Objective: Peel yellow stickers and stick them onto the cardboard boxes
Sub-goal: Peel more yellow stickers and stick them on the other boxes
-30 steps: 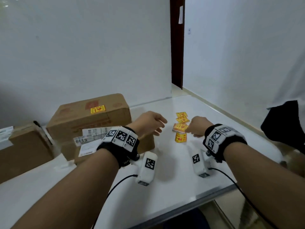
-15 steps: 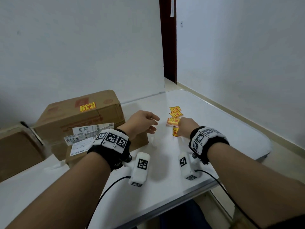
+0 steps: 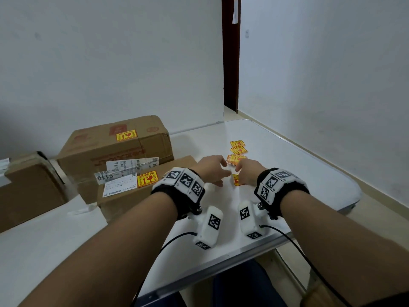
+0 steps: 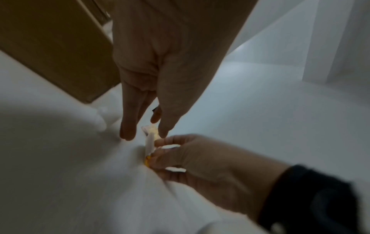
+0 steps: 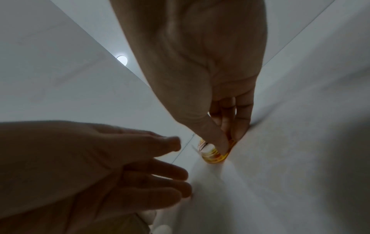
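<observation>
A small roll of yellow stickers [image 3: 236,180] stands on the white table [image 3: 287,165]. My right hand [image 3: 241,173] grips it, thumb and fingers curled round the roll [image 5: 212,156]. My left hand [image 3: 218,172] hovers just left of it, fingers spread and holding nothing. In the left wrist view its fingertips [image 4: 127,134] are either side of the roll's loose white end [image 4: 149,140]. A large cardboard box [image 3: 99,156] bears a yellow sticker [image 3: 126,135]. A smaller box [image 3: 119,200] in front bears another [image 3: 147,178].
Several loose yellow stickers [image 3: 237,149] lie on the table beyond my hands. A third cardboard box [image 3: 28,189] sits at the far left. The table's front edge [image 3: 221,264] is close to my forearms. White walls stand behind and to the right.
My left hand has moved right, up to the sticker roll. My right hand has stayed on the roll.
</observation>
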